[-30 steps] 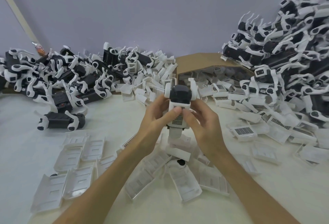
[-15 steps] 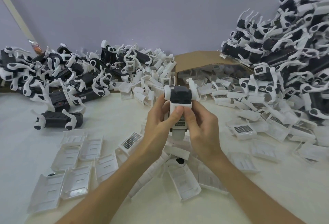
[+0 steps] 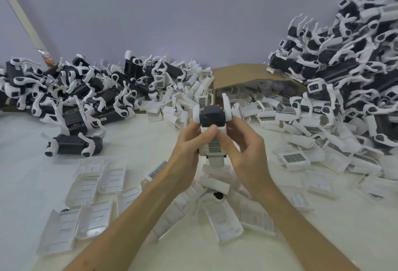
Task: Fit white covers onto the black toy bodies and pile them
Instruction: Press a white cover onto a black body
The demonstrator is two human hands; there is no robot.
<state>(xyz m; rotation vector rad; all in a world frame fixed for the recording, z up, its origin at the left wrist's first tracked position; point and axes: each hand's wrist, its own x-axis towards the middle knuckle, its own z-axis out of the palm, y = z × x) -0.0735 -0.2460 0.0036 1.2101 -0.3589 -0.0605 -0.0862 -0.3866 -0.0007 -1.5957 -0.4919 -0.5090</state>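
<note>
Aloft, left hand point(image 3: 189, 147), right hand point(image 3: 243, 152) grip toy body point(image 3: 212, 117) over table point(image 3: 19, 173)

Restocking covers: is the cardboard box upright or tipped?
Tipped on its side: the cardboard box opens sideways, white covers spilling out.

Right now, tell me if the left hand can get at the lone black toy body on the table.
Probably not yet: the left hand grips the toy. Once freed, bare table leaves its way to the lone body open.
</note>
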